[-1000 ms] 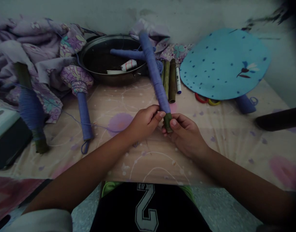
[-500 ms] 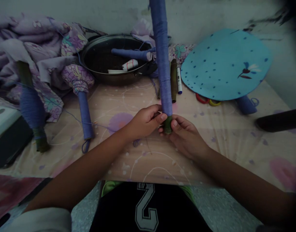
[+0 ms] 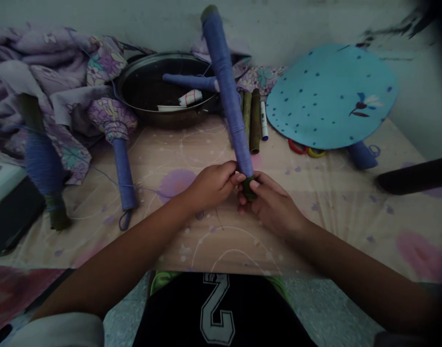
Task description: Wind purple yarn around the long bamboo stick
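Observation:
A long stick wrapped in blue-purple thread rises from between my hands, its top leaning left and away from me. Bare green ends show at its tip and its base. My left hand pinches the thread-wrapped part near the lower end. Around the green base curl the fingers of my right hand. A thin blue thread runs from near my left forearm toward a spindle-shaped thread winder at the left. Left of my hands lies a blue handle with a flowered cloth head.
Behind the hands stands a dark pan holding another blue-wrapped stick and a white roll. Bamboo pieces and a marker lie beside it. A turquoise dotted fan covers scissors. Purple cloth is heaped at left.
The wrapped stick has tilted, its top swinging left and coming down so that its green tip now shows. Both hands keep hold of its lower end.

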### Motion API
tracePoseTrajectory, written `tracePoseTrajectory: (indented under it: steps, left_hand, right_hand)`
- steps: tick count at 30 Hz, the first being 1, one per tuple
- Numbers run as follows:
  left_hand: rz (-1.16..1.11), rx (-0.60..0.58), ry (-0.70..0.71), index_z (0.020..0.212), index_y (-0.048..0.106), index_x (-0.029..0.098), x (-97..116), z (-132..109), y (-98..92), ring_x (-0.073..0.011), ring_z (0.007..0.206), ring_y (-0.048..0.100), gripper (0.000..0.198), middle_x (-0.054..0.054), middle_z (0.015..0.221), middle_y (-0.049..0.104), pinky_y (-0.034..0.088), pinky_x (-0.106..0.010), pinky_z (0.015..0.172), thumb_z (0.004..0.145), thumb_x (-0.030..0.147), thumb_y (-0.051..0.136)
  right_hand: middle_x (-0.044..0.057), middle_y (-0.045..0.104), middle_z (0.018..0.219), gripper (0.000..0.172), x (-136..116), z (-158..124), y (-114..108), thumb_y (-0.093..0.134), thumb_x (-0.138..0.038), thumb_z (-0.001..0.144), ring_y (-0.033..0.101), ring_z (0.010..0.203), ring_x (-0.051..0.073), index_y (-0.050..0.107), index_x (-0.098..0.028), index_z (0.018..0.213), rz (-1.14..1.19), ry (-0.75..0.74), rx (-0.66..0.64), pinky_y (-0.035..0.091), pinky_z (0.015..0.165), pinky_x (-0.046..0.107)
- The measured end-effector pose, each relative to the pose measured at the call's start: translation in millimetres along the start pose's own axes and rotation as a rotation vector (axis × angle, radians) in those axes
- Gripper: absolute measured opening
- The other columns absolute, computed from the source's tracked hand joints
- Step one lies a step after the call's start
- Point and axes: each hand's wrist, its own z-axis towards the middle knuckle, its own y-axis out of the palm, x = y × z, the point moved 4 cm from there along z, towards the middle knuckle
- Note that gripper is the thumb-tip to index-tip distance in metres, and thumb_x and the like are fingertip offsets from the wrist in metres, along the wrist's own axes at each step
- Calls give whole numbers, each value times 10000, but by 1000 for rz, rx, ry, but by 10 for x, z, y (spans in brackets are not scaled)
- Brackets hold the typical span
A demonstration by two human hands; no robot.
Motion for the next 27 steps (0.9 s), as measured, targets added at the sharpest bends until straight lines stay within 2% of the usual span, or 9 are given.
tracePoseTrajectory:
  steps: [4, 9, 13, 16, 22, 27]
  left_hand:
    - [32, -36, 11, 802, 523, 151, 19, -5, 52, -133, 640, 585, 347, -35, 716, 633, 409, -230, 573, 924, 406, 322]
    - [-42, -7, 23, 802, 545, 145, 29, -10, 41, -119, 617, 565, 318, -23, 689, 617, 392, -216, 552, 890, 419, 408]
    - [-149, 36, 6, 884, 578, 150, 12, -23, 37, -89, 546, 494, 304, 23, 599, 552, 354, -198, 516, 861, 432, 468]
    - [-178, 25, -6, 912, 588, 154, 8, -28, 39, -74, 536, 462, 266, 35, 605, 537, 341, -190, 517, 849, 398, 500]
    - [-183, 21, 6, 750, 552, 154, 29, -10, -18, -59, 511, 401, 234, 59, 558, 452, 317, -186, 516, 836, 370, 526]
    - [-202, 22, -13, 713, 532, 155, 29, -10, -46, -62, 512, 377, 266, 56, 560, 438, 310, -192, 513, 841, 388, 513]
  right_hand:
    - [-39, 511, 694, 181, 21, -16, -12, 571, -320, 735, 450, 479, 74, 486, -208, 848, -50, 43, 88, 313, 372, 189]
    - [-48, 482, 602, 143, -8, -11, -1, 526, -322, 777, 350, 382, 45, 476, -189, 757, -59, 26, 104, 232, 363, 198]
    - [-47, 454, 569, 175, -21, -1, 27, 459, -345, 788, 331, 368, 48, 472, -184, 721, 30, 55, 81, 218, 367, 213]
    - [-47, 415, 544, 235, -35, 11, 11, 394, -384, 794, 316, 367, 53, 475, -182, 705, 98, 89, 86, 234, 381, 223]
    - [-53, 331, 508, 265, -122, 14, -58, 396, -426, 759, 237, 355, 60, 489, -196, 667, 132, 73, 43, 205, 390, 240]
    - [-48, 322, 538, 272, -189, -15, -67, 391, -438, 786, 230, 374, 66, 502, -209, 692, 113, 8, 36, 214, 411, 249]
